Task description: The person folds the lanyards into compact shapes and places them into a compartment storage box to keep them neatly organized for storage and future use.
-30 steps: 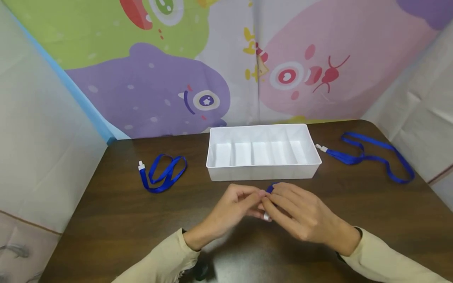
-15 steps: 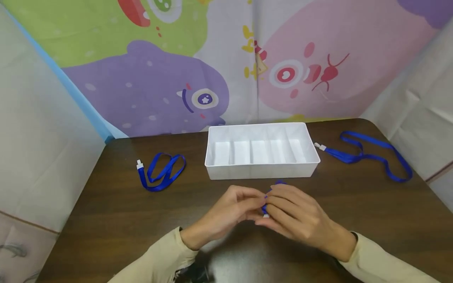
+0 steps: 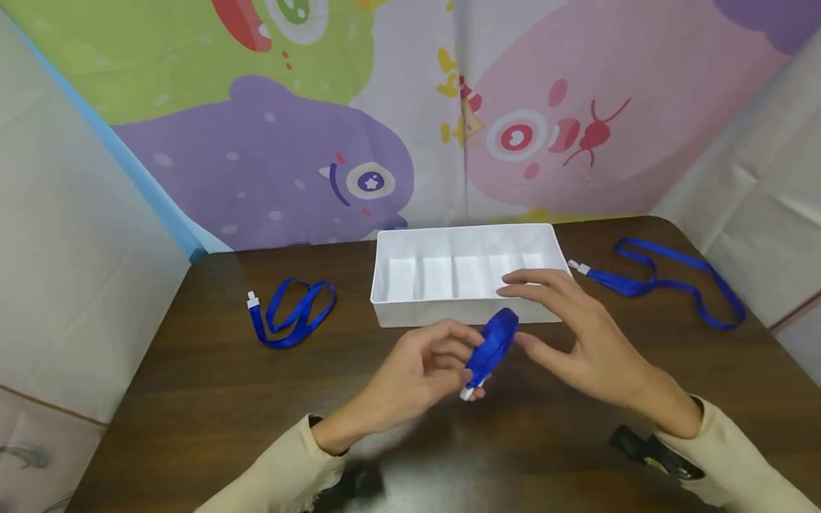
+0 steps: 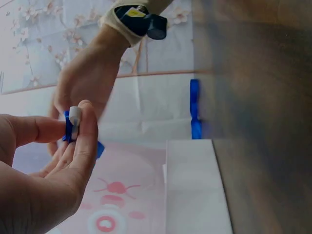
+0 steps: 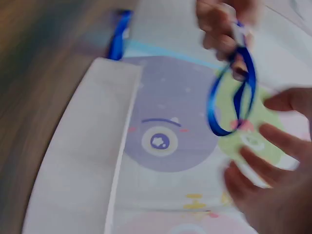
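Note:
My left hand (image 3: 426,374) pinches a blue lanyard (image 3: 494,342) near its white clip (image 3: 468,392), between thumb and fingers. The strap is gathered into a narrow loop that rises in front of the white box. In the left wrist view, thumb and fingertips squeeze the blue band and white clip (image 4: 74,117). The right wrist view shows the lanyard loop (image 5: 214,112) hanging from that hand. My right hand (image 3: 590,342) is spread just right of the loop, fingers apart and holding nothing, its upper fingers overlapping the box's front rim.
A white box (image 3: 477,311) with several compartments stands at the table's back. One blue lanyard (image 3: 301,313) lies coiled on the left; another lanyard (image 3: 673,285) lies stretched out on the right. A cartoon-printed cloth (image 3: 442,185) hangs behind the dark wooden table (image 3: 224,413).
Earlier both hands were together around the lanyard. The right hand has let go, opened and moved up and right, so the loop now shows in the left hand.

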The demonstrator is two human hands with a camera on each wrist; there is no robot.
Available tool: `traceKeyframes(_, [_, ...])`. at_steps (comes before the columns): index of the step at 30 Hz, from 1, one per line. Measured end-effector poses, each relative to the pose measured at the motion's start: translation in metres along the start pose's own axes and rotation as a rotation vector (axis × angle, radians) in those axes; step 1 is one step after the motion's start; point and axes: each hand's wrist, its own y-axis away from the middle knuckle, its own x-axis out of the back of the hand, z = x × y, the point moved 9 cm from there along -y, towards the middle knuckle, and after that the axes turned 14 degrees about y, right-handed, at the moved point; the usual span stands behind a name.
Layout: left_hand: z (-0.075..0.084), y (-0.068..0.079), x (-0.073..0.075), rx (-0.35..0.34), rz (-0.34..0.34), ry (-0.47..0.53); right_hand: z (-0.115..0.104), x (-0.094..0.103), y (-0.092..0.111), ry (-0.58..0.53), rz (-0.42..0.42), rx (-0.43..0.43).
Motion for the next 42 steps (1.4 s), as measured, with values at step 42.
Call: traceKeyframes(42, [0.046,0.013,0.0,-0.18,-0.078,-0.382,0.037,-0.027,-0.003,-0.671,-0.344,-0.264])
